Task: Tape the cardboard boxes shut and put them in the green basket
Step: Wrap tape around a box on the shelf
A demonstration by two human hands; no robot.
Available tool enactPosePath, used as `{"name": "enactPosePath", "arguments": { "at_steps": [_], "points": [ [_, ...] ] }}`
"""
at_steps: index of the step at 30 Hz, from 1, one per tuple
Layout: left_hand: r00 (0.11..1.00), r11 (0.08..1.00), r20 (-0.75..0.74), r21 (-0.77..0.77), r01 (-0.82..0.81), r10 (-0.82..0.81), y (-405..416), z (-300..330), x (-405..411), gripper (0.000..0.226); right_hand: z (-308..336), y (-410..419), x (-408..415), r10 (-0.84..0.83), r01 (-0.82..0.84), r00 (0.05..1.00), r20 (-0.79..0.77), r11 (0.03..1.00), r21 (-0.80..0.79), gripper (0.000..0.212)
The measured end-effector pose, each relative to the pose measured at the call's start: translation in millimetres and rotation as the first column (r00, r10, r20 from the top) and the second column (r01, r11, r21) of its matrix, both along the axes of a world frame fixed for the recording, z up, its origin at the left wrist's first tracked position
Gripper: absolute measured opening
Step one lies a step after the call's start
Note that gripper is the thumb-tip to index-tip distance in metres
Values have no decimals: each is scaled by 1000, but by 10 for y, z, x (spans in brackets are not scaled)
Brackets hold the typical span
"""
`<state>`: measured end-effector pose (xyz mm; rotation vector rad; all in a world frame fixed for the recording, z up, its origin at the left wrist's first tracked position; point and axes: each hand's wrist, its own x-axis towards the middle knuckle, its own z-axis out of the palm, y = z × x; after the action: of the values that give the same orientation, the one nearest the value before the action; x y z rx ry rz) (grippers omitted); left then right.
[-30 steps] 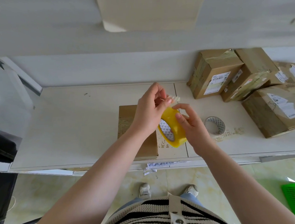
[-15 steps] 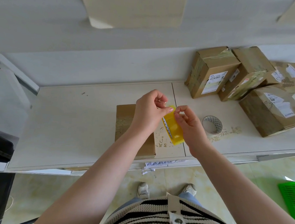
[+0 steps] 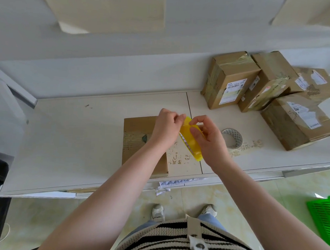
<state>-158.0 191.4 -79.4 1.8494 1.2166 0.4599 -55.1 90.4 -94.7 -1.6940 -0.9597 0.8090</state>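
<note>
Pale floor tiles below, green basket (image 3: 324, 217) at right edge. Above the white table (image 3: 64, 148), left hand (image 3: 167, 128) and right hand (image 3: 209, 140) pinch a yellow tape roll (image 3: 190, 143) over one cardboard box (image 3: 138, 142). Farther right, stacked boxes (image 3: 266, 91).

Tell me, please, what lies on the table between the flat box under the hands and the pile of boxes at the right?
In the head view, a spent tape roll lies there on the table, beside some tape scraps.

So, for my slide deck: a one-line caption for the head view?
Both hands pick at a yellow tape roll above a cardboard box.
</note>
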Motion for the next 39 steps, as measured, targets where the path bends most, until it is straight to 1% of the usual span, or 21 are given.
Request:
{"name": "enactPosePath", "arguments": {
  "at_steps": [2,5,7,9,12,14,15,17,18,20,21,22,24,26,27,29,31,34,36,38,39],
  "points": [
    [998,997,24,50,-52,51,-14,-75,35,31,-5,3,1,-18,20,998,52,999,-31,21],
    [997,983,-11,169,-76,79,-25,-157,13,31,-26,-14,74,-1,15,987,164,996,-88,62],
    [998,984,-50,175,-28,38,-44,-202,24,28,-59,-16,130,-8,47,952,305,991,-123,72],
    [999,1000,-48,10,-10,10,-99,-212,91,37,-116,4,163,-1,69,902,432,988,-141,75],
    [993,970,-112,-232,-66,41,-128,-226,197,48,-228,11,179,51,47,826,561,986,-159,79],
    [989,937,-137,-333,-101,58,-81,-267,252,40,-313,-34,235,127,-25,824,552,982,-189,83],
    [986,930,-161,-353,-100,45,-57,-287,279,36,-350,-63,278,176,-82,850,496,975,-207,83],
    [979,919,-200,-380,-107,32,-19,-346,326,36,-419,-122,375,212,-152,927,309,967,-206,73],
    [977,915,-209,-386,-118,38,-9,-368,345,39,-464,-131,437,140,-94,953,269,980,-177,64],
    [973,919,-229,-374,-123,37,-3,-414,374,48,-568,-114,597,-116,171,941,319,974,-150,50],
    [968,924,-248,-363,-119,27,-4,-443,381,51,-611,-105,673,-210,289,914,347,938,-192,47],
    [962,929,-272,-354,-112,13,-13,-472,392,53,-656,-96,729,-240,340,908,344,901,-269,46],
    [947,941,-321,-326,-87,-24,-37,-531,416,51,-732,-68,766,-170,275,949,264,855,-439,44],
    [927,956,-373,-283,-71,-41,-56,-575,433,42,-788,-32,719,-81,184,973,214,835,-518,39],
    [918,961,-395,-267,-71,-42,-57,-597,436,39,-810,-11,686,-81,178,976,204,835,-521,35],
    [902,961,-426,-271,-61,-63,-64,-627,421,48,-858,32,623,-112,186,979,172,837,-514,29],
    [874,950,-466,-311,-18,-135,-81,-633,392,57,-900,66,576,-113,187,979,173,838,-513,29],
    [845,946,-491,-319,53,-213,-129,-586,401,59,-883,94,544,-127,204,976,179,830,-520,28],
    [855,958,-458,-252,136,-242,-165,-494,405,59,-793,133,492,-154,240,965,213,847,-474,23],
    [913,967,-319,-112,229,-254,-188,-402,301,54,-640,196,365,-187,268,951,247,896,-353,13],
    [943,974,-241,-38,224,-227,-185,-359,193,52,-546,229,262,-194,261,950,244,922,-285,11]
  ]
}}
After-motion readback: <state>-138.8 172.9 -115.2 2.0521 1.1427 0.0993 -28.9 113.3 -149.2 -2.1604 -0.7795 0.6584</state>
